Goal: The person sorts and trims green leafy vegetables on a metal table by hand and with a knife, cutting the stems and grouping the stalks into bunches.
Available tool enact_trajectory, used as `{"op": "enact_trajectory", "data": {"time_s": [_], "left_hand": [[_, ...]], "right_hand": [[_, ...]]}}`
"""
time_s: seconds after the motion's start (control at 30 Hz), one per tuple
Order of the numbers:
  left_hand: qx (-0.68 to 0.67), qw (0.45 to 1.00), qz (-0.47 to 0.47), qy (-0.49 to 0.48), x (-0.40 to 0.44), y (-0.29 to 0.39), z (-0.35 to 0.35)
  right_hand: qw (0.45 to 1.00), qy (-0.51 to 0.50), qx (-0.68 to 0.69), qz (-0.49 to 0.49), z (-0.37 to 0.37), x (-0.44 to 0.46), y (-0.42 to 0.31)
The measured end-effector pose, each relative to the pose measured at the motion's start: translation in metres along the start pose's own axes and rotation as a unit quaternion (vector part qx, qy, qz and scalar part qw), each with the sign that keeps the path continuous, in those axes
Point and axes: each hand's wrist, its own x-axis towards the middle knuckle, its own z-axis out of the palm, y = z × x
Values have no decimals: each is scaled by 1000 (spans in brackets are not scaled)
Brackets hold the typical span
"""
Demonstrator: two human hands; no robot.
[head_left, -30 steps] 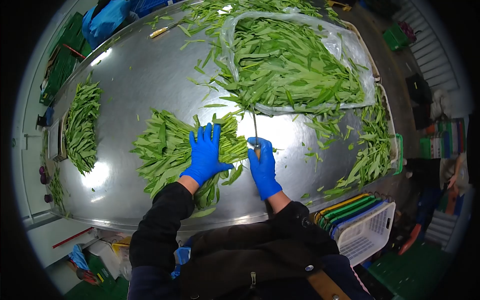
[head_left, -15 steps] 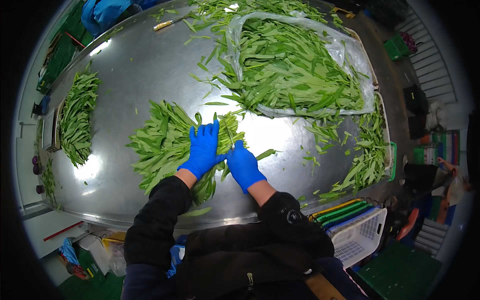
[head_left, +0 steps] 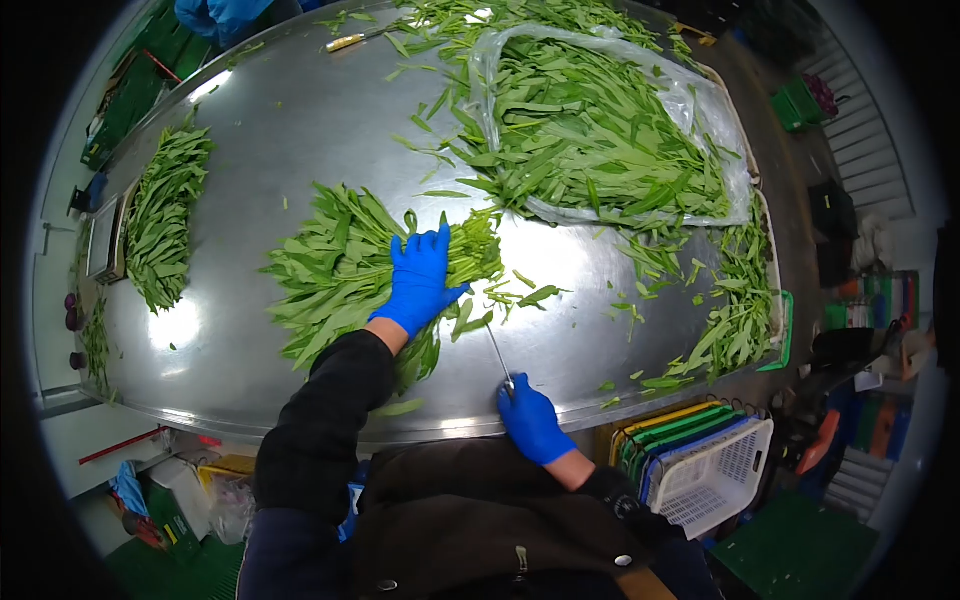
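Observation:
A bunch of long-leaved greens (head_left: 335, 262) lies on the steel table (head_left: 290, 140), leaves to the left and stem ends to the right. My left hand (head_left: 415, 282), in a blue glove, rests over the stems and holds the bunch down, with the thumb out to the right. Near the front edge of the table, my blue-gloved right hand (head_left: 532, 420) is closed around the handle of a knife (head_left: 498, 348). The thin blade points up and left, apart from the bunch. Short cut stem pieces (head_left: 503, 295) lie just right of the stem ends.
A clear plastic bag (head_left: 548, 212) full of greens lies at the back right, with loose leaves around it. More greens (head_left: 168, 220) are piled beside a boxy device (head_left: 107, 240) at left. Another knife (head_left: 345, 43) lies at the back. A white crate (head_left: 710, 475) stands below the front edge.
My right hand has drawn the knife away from the stems, down and right toward the table's front edge. Cut stem pieces now show beside the bunch. My left hand stays on the bunch.

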Motion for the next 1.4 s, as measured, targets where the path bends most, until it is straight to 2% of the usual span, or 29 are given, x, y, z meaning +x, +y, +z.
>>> {"op": "enact_trajectory", "data": {"time_s": [0.07, 0.13, 0.2, 0.27, 0.3, 0.33, 0.4, 0.47, 0.53, 0.57, 0.6, 0.67, 0.7, 0.77, 0.8, 0.83, 0.87, 0.9, 0.93, 1.0, 1.1, 1.17, 1.2, 1.23, 1.27, 1.3, 1.33, 1.37, 1.4], "left_hand": [[0, 1000, -1, 6, -1, -1, 2], [-24, 999, 15, 18, -3, -1, -3], [-29, 999, 8, -16, -4, -2, -13], [-81, 996, 33, 3, -6, -7, -25], [-111, 993, 46, 13, -6, -15, -34], [-162, 984, 62, 50, -5, -26, -45], [-196, 968, 105, 120, 8, -64, -54], [-226, 962, 101, 113, 22, -104, -63], [-213, 972, 64, 68, 35, -140, -58], [-216, 972, 69, 63, 41, -153, -54], [-220, 971, 85, 37, 47, -164, -51], [-226, 968, 106, 8, 50, -180, -45], [-180, 977, 115, -18, 49, -186, -44], [-127, 981, 138, -41, 42, -193, -46], [-135, 980, 143, 1, 33, -199, -40], [-205, 970, 122, -41, 27, -195, -52], [-179, 973, 147, -5, 22, -198, -42], [-161, 977, 140, -12, 17, -193, -50], [-156, 974, 161, 21, 14, -202, -36], [-254, 961, 108, 9, 12, -193, -53], [-263, 951, 119, 106, -4, -196, -55], [-287, 941, 90, 154, -29, -198, -62], [-298, 934, 68, 184, -47, -200, -62], [-321, 924, 34, 204, -67, -199, -66], [-343, 913, 0, 223, -88, -198, -69], [-386, 892, -35, 233, -112, -203, -61], [-430, 867, -68, 242, -127, -205, -60], [-432, 867, -60, 243, -139, -192, -83], [-389, 892, -112, 200, -157, -172, -116]], "right_hand": [[1000, -8, 22, 2, -8, -7, 2], [996, 81, 40, 11, -19, 3, -4], [990, 133, 41, -4, -27, 23, 3], [988, 132, -53, 56, -42, 31, 2], [985, 160, -57, 43, -45, 32, 5], [976, 179, -127, -5, -50, 30, 7], [928, 288, -196, -132, -58, 26, -10], [979, 185, 7, -79, -48, 20, -34], [976, 104, 168, -95, -12, 24, -48], [986, 7, 162, -30, -14, 20, -78], [984, 13, 157, -80, 8, 24, -83], [992, 23, 77, -95, 32, 29, -92], [993, 28, 76, -92, 35, 30, -93], [999, 12, 21, -36, 36, 31, -99], [1000, -18, 18, -16, 37, 30, -103], [999, -33, 9, -1, 37, 30, -103], [998, -13, 52, -15, 48, 28, -99], [997, -60, 57, -4, 51, 31, -100], [998, -44, 38, -18, 63, 36, -94], [996, -74, -28, -27, 50, 42, -104], [989, -106, -63, -78, 27, 48, -99], [987, -111, -70, -92, 6, 52, -91], [984, -164, 58, -43, -5, 53, -82], [957, -219, 189, 9, -19, 55, -77], [944, -230, 232, 56, -36, 63, -73], [942, -247, 224, 34, -48, 89, -58], [960, -191, 204, 33, -78, 104, -62], [991, -106, 65, -46, -120, 119, -77], [993, -48, 7, -105, -162, 142, -93]]}}
